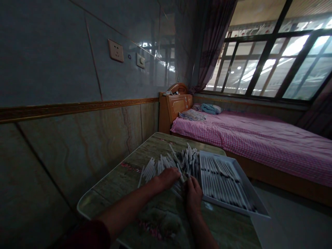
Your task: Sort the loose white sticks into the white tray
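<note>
Left hand (166, 180) lies over loose white sticks (166, 163), right hand (193, 195) curled beside them, a white tray (250, 188) just past its fingers; whether either grips, I cannot tell

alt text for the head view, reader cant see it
The left hand and right hand reach into thin white sticks piled on a mottled table, beside a white tray of aligned sticks; a pink checked bed lies beyond.

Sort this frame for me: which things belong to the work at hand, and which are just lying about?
Part of the work: left hand, right hand, loose white sticks, white tray, sticks in the tray, table.

Just lying about: bed, blue cloth, wall socket, curtain.
</note>
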The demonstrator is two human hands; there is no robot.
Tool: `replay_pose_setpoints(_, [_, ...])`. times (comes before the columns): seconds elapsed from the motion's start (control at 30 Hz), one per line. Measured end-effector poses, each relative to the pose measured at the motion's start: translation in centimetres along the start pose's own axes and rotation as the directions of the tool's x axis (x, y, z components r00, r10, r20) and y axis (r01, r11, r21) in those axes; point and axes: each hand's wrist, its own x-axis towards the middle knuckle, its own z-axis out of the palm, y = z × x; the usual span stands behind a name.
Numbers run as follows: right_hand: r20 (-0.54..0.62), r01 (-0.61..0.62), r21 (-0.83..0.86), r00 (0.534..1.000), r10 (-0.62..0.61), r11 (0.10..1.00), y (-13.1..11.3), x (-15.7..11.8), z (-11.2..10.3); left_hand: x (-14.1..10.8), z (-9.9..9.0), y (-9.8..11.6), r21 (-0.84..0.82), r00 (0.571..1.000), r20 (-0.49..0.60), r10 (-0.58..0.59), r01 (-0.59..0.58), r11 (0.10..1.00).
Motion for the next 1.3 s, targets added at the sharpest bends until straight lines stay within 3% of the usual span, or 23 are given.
replay_pose_setpoints(0.23, [0.012,0.031,-0.024,0.999,-0.03,0.999,0.1,0.2,0.1,-0.3,0.6,-0.2,-0.175,0.977,-0.212,0.033,-0.071,0.982])
replay_pose_setpoints(0.43, [-0.007,0.093,-0.127,0.995,-0.095,0.988,0.1,0.2,0.0,0.1,1.0,-0.3,-0.229,0.982,-0.187,0.027,-0.07,0.971])
replay_pose_setpoints(0.6, [0.0,0.085,-0.118,0.996,-0.086,0.989,-0.2,0.1,0.0,-0.2,0.7,0.0,-0.237,0.984,-0.177,0.009,-0.051,0.97])
replay_pose_setpoints(0.7, [-0.011,0.1,-0.145,0.995,-0.102,0.984,-0.2,0.1,0.0,-0.9,0.3,0.1,-0.355,0.963,-0.252,-0.097,0.001,0.935])
replay_pose_setpoints(0.77, [-0.019,0.133,-0.193,0.99,-0.14,0.972,0.1,0.0,0.0,-1.5,0.1,-0.2,-0.559,0.902,-0.332,-0.276,0.047,0.828])
replay_pose_setpoints(0.83, [0.006,0.182,-0.244,0.982,-0.186,0.952,0.4,-0.2,0.1,-2.0,0.1,-0.8,-0.797,0.8,-0.356,-0.483,0.01,0.604])
replay_pose_setpoints(0.9, [0.065,0.234,-0.281,0.972,-0.225,0.931,0.6,-0.5,0.2,-2.7,0.2,-1.6,-0.95,0.72,-0.281,-0.635,-0.112,0.293])
replay_pose_setpoints(0.97, [0.143,0.285,-0.311,0.957,-0.252,0.907,0.8,-0.9,0.3,-3.5,0.5,-2.6,-0.973,0.672,-0.158,-0.724,-0.229,-0.001])
replay_pose_setpoints(1.03, [0.231,0.343,-0.352,0.934,-0.274,0.871,0.8,-1.3,0.4,-4.2,0.8,-3.4,-0.927,0.61,-0.056,-0.791,-0.326,-0.185])
replay_pose_setpoints(1.13, [0.363,0.417,-0.442,0.893,-0.267,0.795,0.5,-1.9,0.5,-5.0,1.2,-4.2,-0.869,0.537,0.002,-0.844,-0.417,-0.267])
replay_pose_setpoints(1.3, [0.462,0.493,-0.534,0.851,-0.251,0.687,0.0,-2.3,0.9,-5.2,1.5,-4.2,-0.857,0.534,-0.001,-0.845,-0.436,-0.274])
